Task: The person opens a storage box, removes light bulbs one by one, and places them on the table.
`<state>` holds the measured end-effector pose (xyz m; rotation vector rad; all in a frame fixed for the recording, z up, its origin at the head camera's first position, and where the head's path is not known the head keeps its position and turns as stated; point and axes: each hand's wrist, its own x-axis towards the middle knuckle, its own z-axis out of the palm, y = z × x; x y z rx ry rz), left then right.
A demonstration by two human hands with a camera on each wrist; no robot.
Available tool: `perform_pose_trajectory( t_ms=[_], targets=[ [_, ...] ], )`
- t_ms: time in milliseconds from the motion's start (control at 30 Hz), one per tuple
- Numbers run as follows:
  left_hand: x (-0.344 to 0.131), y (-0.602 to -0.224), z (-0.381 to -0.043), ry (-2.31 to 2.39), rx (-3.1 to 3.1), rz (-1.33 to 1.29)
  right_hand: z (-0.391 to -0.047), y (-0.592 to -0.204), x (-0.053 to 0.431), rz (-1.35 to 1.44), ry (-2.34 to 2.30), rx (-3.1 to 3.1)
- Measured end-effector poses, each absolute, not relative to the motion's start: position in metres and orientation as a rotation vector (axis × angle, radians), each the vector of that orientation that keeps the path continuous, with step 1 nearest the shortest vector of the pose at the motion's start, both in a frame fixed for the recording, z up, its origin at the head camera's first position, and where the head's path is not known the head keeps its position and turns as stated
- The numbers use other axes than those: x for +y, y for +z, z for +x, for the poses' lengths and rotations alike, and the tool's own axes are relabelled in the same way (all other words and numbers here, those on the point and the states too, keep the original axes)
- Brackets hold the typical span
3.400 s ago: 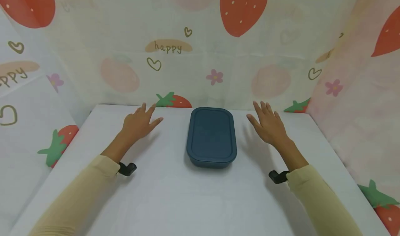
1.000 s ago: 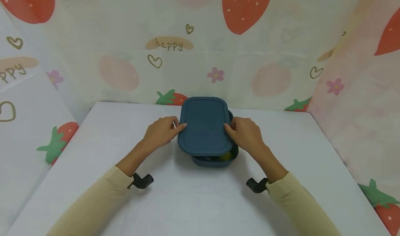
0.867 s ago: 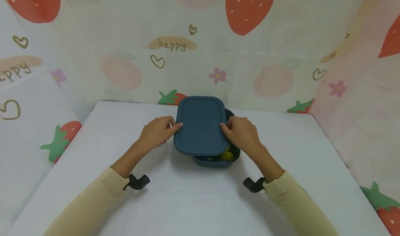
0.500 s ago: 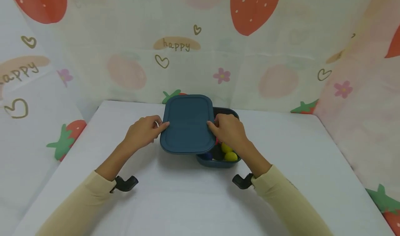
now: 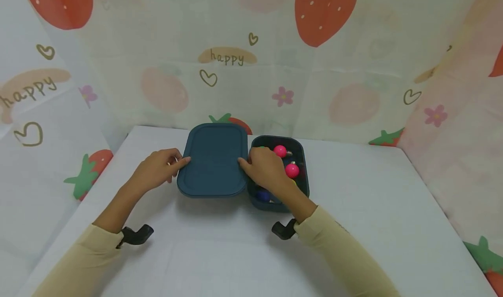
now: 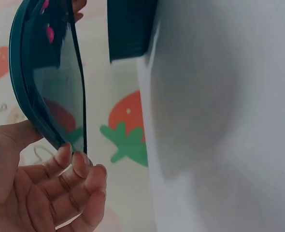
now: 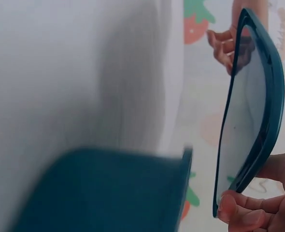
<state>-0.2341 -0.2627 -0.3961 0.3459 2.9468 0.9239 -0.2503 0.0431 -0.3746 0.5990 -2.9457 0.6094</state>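
A dark blue lid [image 5: 214,159] hangs above the table, left of its rectangular box [image 5: 277,206]. My left hand [image 5: 155,170] pinches the lid's left edge, thumb on top and fingertips beneath. Its right edge is pinched by my right hand [image 5: 269,168], which covers part of the box. Inside the box lie small coloured bulbs with screw bases: a pink bulb [image 5: 292,170], a second pink bulb [image 5: 280,151] and a blue bulb [image 5: 263,195]. Both wrist views show the lid's shiny underside [image 6: 60,92], with the left hand's fingertips [image 6: 79,162] at its rim.
A white-covered table [image 5: 220,253] carries the box near its back edge. Behind it hangs a strawberry-print cloth [image 5: 235,91], which also closes off both sides. A black wrist camera [image 5: 137,235] sits on the left wrist, another black camera [image 5: 284,229] on the right.
Both hands went from open beside the closed box to gripping the lid. They lifted it and carried it left, uncovering the bulbs. The box stays on the table.
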Motion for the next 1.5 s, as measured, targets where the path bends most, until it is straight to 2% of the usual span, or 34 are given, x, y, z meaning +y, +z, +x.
perform_pose_trajectory(
  t_ms=[533, 1267, 1500],
  targets=[
    [-0.302, -0.425, -0.233, 0.896, 2.898, 0.312, -0.235, -0.394, -0.002, 0.554, 0.733, -3.136],
    [-0.316, -0.446, -0.233, 0.769, 2.832, 0.286, -0.22, -0.435, -0.041, 0.427, 0.647, -3.201],
    [-0.314, -0.443, -0.231, 0.682, 2.826, 0.272, -0.218, -0.442, -0.044, 0.418, 0.564, -3.207]
  ],
)
